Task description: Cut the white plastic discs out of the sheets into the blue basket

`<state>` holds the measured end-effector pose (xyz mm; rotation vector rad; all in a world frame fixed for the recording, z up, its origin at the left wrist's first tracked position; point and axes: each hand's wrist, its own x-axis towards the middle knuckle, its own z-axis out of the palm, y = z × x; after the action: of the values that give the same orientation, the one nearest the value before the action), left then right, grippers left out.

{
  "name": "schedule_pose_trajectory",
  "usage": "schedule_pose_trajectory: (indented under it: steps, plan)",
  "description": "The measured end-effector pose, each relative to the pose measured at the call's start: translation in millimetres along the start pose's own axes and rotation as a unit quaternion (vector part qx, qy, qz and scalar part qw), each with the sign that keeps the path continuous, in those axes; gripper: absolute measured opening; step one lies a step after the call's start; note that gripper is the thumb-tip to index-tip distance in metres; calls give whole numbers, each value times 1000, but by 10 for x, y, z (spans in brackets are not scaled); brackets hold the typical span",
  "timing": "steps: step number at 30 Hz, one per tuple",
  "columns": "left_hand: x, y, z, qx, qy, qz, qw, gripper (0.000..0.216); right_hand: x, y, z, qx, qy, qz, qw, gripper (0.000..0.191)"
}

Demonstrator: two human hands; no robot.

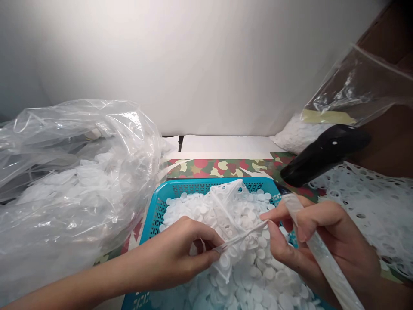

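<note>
My left hand (190, 254) is closed, pinching a thin white perforated sheet (224, 209) between thumb and fingers. The sheet is folded and has round holes. One stretched edge of it runs across to my right hand (309, 232), where thumb and index finger pinch its end. A whitish, tape-wrapped stick (332, 269) with a dark tip also lies in my right hand, slanting between the fingers. Both hands are above a blue plastic basket (155, 211) full of small white discs (258, 280).
On the left stands a large clear plastic bag (135, 172) with white pieces inside. A black tubular object (319, 150) juts in at the right, above perforated white sheets (364, 206). Behind it is a bag of white material (300, 129). A white wall (206, 77) rises at the back.
</note>
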<state>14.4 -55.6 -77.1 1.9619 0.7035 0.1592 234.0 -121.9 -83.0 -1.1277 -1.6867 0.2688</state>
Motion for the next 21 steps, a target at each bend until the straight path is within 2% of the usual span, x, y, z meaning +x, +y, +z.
schedule_pose_trajectory:
  steps: [5, 10, 17, 21]
  plan:
    - [14, 14, -30, -34, 43, 27, 998, 13, -2, 37, 95, 39, -103, 12, 994, 28]
    - [-1, 34, -52, -8, 50, 27, 998, 8, -5, 40, 145, 66, -185, 29, 980, 27]
    - [11, 53, -32, 59, 48, 30, 997, 33, -23, 31, 141, 85, -229, 36, 969, 25]
    - [3, 42, -31, 67, 47, 37, 996, 34, -12, 40, 146, 95, -235, 2, 967, 26]
